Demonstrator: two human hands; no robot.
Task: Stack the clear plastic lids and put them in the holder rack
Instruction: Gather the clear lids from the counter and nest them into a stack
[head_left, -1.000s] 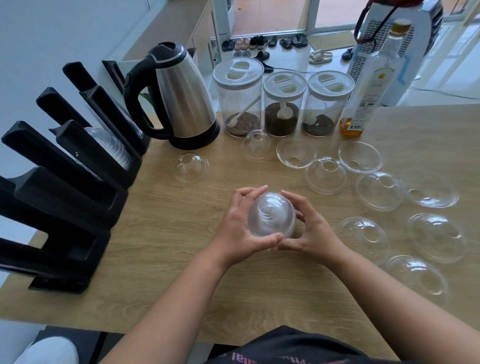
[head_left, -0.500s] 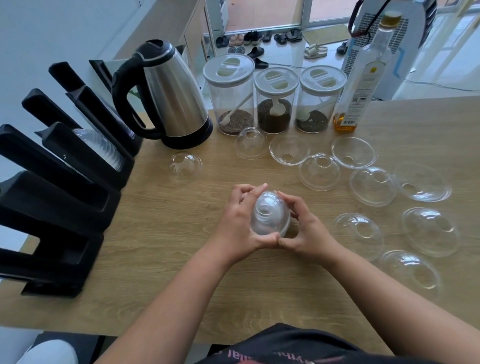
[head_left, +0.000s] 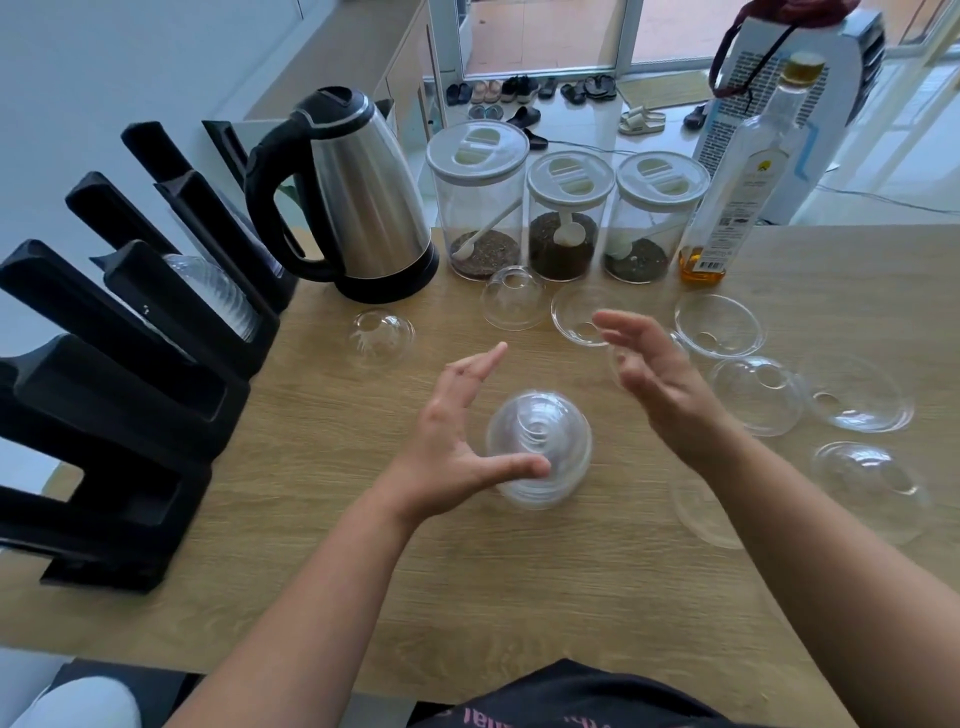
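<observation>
A stack of clear dome lids (head_left: 540, 447) stands dome-up on the wooden table (head_left: 322, 545), near the middle. My left hand (head_left: 457, 441) is open just left of it, thumb in front of the stack's lower edge. My right hand (head_left: 660, 374) hovers open to the right and farther back, above the loose lids. Single clear lids lie scattered: one (head_left: 383, 335) near the kettle, one (head_left: 511, 304) by the jars, several more (head_left: 758, 395) on the right. The black holder rack (head_left: 130, 374) stands at the left with a stack of lids (head_left: 218, 296) in one slot.
A steel kettle (head_left: 363, 208) stands behind the rack's right end. Three lidded jars (head_left: 566, 218) and a glass bottle (head_left: 737, 197) line the table's back edge. The near table edge runs just in front of my body.
Both hands held the lid stack between them; now they have let go and spread apart, the right hand moving back and to the right. The stack rests on the table.
</observation>
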